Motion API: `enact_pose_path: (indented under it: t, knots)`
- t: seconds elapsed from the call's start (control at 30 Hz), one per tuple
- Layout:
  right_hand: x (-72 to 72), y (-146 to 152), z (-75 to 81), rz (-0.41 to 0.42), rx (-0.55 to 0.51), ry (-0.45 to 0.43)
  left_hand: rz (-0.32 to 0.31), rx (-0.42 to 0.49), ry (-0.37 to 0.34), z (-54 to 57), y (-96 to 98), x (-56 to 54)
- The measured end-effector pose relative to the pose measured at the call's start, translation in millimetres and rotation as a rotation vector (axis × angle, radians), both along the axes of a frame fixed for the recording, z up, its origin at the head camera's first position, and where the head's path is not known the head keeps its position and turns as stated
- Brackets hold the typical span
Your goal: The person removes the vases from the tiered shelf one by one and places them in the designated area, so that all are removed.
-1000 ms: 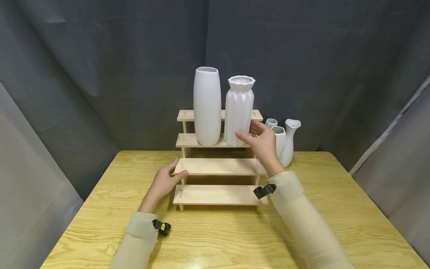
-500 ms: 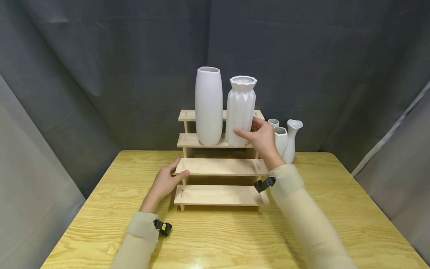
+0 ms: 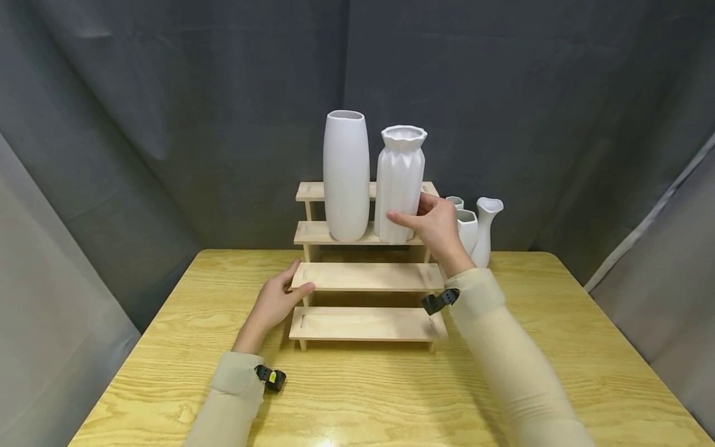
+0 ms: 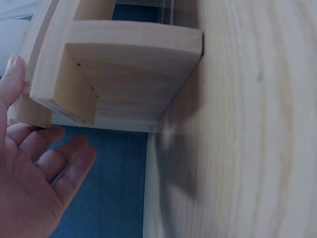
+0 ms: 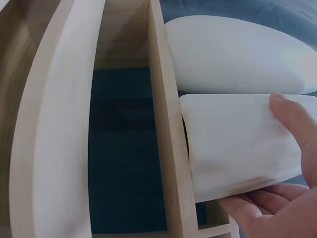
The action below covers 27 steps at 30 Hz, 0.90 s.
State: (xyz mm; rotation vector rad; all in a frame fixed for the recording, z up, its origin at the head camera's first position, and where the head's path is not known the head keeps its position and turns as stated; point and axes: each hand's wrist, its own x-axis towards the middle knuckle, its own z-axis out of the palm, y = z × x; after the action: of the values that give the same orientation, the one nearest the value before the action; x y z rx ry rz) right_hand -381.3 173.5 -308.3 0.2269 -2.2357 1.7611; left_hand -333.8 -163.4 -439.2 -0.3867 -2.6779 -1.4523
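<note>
On the second-highest shelf of a four-step wooden stand (image 3: 363, 277) is a white fluted vase (image 3: 400, 186) with a zigzag rim. My right hand (image 3: 441, 230) grips its lower right side, thumb across the front and fingers behind. In the right wrist view, a narrow dark gap shows under part of the fluted vase's base (image 5: 237, 144). Beside it on the left stands a taller, smooth white vase (image 3: 346, 177), upright on the same shelf. My left hand (image 3: 272, 301) holds the left end of the shelf below, with the thumb on top.
Several smaller white vases (image 3: 487, 233) stand on the table behind my right hand, partly hidden by it. The yellow wood-grain table (image 3: 346, 397) extends in front of the stand and to both sides. Dark grey curtains (image 3: 246, 124) hang behind.
My right hand has shifted slightly up, and its thumb reaches further left across the fluted vase. Both vases keep their places on the shelf. The left hand stays at the stand.
</note>
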Motion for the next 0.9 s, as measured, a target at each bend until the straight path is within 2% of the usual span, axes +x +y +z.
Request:
enact_pose_path:
  t: [0.2, 0.73, 0.9]
  knots:
    - [8.5, 1, 4.0, -0.003, 0.012, -0.021, 0.003, 0.009, -0.015, -0.5, -0.8, -0.1]
    - [30.9, 9, 0.1, 0.001, 0.023, 0.055, -0.013, 0.021, -0.018, 1.2, 0.2, -1.3]
    - [39.2, 13, -1.2, -0.004, 0.015, 0.051, -0.021, 0.024, -0.02, 1.7, 0.6, -2.6]
